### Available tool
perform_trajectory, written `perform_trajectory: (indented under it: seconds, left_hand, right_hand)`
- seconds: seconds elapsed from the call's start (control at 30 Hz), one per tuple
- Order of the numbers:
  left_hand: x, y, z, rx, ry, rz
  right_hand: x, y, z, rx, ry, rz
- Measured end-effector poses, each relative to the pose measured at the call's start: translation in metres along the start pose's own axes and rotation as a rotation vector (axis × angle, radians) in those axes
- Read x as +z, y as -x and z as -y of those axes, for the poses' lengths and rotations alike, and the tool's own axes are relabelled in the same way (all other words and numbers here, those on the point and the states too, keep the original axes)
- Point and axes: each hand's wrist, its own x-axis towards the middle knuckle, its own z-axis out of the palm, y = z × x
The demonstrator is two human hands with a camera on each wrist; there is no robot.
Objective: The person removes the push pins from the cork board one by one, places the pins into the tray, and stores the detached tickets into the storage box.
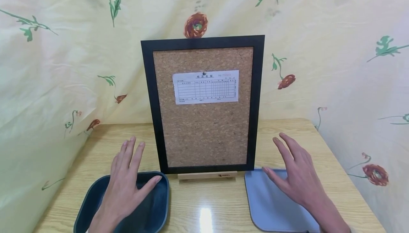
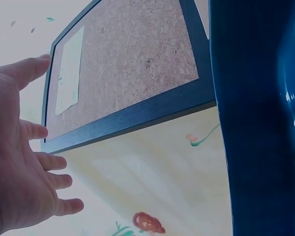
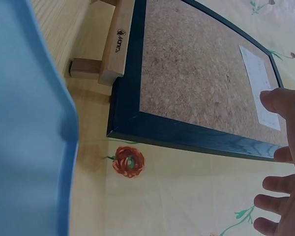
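- Since it fills most of the background, the floral cloth [image 1: 57,66] comes first: pale yellow with green stems and red flowers, hanging behind and down both sides of the desk.
- Next is the wooden table [image 1: 211,204], light grain, with a bright glare spot near the front edge.
- Standing upright in the middle of it is the cork board [image 1: 204,133] in a black frame, propped in a little wooden stand [image 1: 207,175] at its bottom edge. The right wrist view shows that stand has a small logo printed on it.
- At front right lies a light blue tray [image 1: 271,204], flat on the table just beside the board's lower right corner.
- At front left sits a dark blue tray [image 1: 156,204] with a raised rim, just beside the board's lower left corner.
- The right hand [image 1: 295,176] hovers over the far corner of the light blue tray, fingers spread and straight, gripping nothing.
- The left hand [image 1: 126,183] is over the dark blue tray, fingers straight and fanned out, thumb pointing toward the board, also holding nothing. Can't tell whether the palm actually touches the tray.
- Up on the board there's a white printed form [image 1: 206,87] with a grid, landscape, in the upper half.
- Smallest bit: a pushpin [image 1: 203,73] at the top middle of the form.
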Motion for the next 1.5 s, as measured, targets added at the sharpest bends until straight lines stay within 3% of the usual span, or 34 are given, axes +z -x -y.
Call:
perform_trajectory:
  seconds: [0.67, 1.5]
  left_hand:
    - [0.002, -0.012, -0.010, 0.039, 0.040, -0.075]
    - [0.011, -0.020, -0.010, 0.087, 0.068, -0.116]
  right_hand:
    - [0.005, -0.020, 0.011, 0.005, -0.028, -0.055]
    - [0.014, -0.033, 0.022, -0.010, -0.060, -0.102]
